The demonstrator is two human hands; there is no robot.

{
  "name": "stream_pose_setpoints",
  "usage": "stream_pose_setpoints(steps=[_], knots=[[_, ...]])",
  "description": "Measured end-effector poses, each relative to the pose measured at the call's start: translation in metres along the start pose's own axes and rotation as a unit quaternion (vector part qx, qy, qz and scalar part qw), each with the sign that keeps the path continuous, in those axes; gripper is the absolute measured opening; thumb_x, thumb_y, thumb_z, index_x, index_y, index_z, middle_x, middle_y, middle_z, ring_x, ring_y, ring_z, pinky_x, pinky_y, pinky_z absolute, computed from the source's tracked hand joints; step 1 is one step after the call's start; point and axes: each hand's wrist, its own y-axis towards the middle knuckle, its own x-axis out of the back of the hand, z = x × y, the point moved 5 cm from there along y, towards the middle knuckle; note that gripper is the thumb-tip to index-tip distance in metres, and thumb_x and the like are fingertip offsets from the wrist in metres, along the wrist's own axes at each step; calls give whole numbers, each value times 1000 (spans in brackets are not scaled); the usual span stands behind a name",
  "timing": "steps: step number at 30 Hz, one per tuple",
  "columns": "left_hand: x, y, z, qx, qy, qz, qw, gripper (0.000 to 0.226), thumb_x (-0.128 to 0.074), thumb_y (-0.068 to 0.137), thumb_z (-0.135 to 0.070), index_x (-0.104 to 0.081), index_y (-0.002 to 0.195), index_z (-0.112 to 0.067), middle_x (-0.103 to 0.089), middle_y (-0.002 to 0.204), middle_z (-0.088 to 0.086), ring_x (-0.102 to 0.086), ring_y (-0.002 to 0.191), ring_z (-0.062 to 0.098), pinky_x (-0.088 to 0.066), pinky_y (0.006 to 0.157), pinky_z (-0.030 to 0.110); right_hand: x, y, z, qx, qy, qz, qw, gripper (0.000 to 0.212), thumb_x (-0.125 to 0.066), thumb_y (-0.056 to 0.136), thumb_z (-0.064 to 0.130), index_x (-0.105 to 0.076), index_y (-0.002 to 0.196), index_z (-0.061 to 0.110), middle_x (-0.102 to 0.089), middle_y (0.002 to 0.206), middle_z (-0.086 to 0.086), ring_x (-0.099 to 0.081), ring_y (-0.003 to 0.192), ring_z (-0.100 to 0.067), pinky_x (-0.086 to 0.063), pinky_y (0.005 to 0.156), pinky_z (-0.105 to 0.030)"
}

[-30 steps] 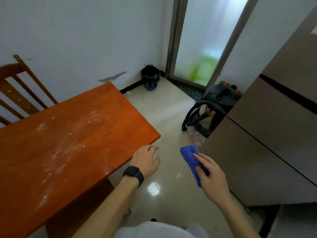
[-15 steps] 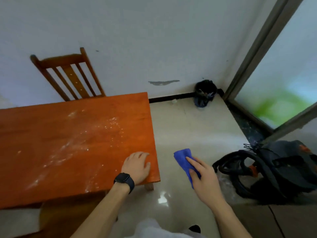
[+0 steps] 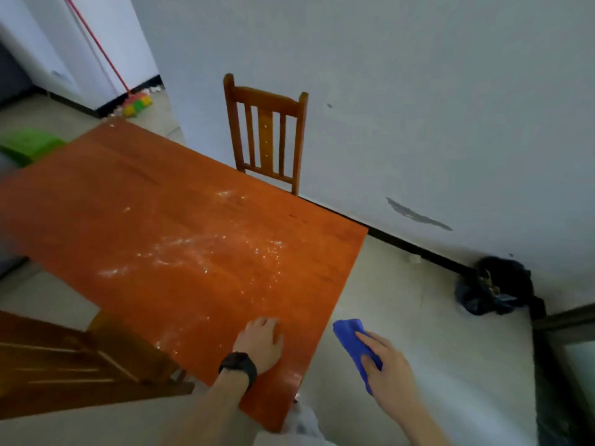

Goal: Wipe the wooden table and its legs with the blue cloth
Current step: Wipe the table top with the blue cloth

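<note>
Table [image 3: 161, 220] stands against the wall, its top streaked with white powder [image 3: 193, 252] from the middle toward the near corner; not yet wiped, by the look of it. Left hand [image 3: 260, 344] lies flat on that corner, fingers relaxed and close together. Right hand [image 3: 392, 378] pinches the blue cloth [image 3: 349, 336], bunched, off the table's right edge and over the floor [image 3: 418, 317], not touching wood. Risks, as I judge them: a sweep toward the edge would push powder onto the floor; a bunched cloth gives little contact and may only smear; the left hand sits at the edge of the powder and could track it. Legs mostly hidden under the top; the near chair [image 3: 80, 365] crowds that side.
</note>
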Motion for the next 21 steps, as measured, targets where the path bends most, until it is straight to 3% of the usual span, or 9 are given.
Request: stream_pose_setpoints(steps=[6, 12, 17, 21], knots=[[-8, 44, -32, 44, -61, 12, 997, 50, -39, 100, -41, -32, 149, -31, -30, 156, 1, -31, 140, 25, -34, 113, 43, 31, 107, -4, 32, -49, 61, 996, 43, -58, 92, 8, -60, 132, 21, -53, 139, 2, -51, 123, -19, -33, 103, -22], [-31, 72, -42, 145, -101, -10, 984, 57, -40, 99, -41, -23, 152, -32, -17, 162, 2, -25, 145, 25, -31, 115, 44, 56, 265, 0, 48, -83, 44, 994, 63, -55, 96, 15, -28, 152, 14, -30, 152, -14, -44, 130, -35, -41, 106, -44], [-39, 77, -63, 259, -110, -44, 959, 58, -34, 99, -40, -18, 155, -34, -10, 164, -4, -21, 147, 23, -22, 119, 44, 55, 383, 16, 65, -91, 36, 993, 67, -52, 97, 11, -18, 155, 15, -30, 153, -17, -29, 138, -37, -30, 111, -49], [-48, 73, -80, 333, -135, -41, 932, 61, -33, 100, -43, -11, 156, -34, -4, 165, -4, -17, 148, 25, -18, 120, 43, 16, 399, 11, 57, -126, 56, 989, 67, -50, 95, 13, -18, 154, 18, -26, 155, -17, -25, 136, -39, -28, 110, -50]])
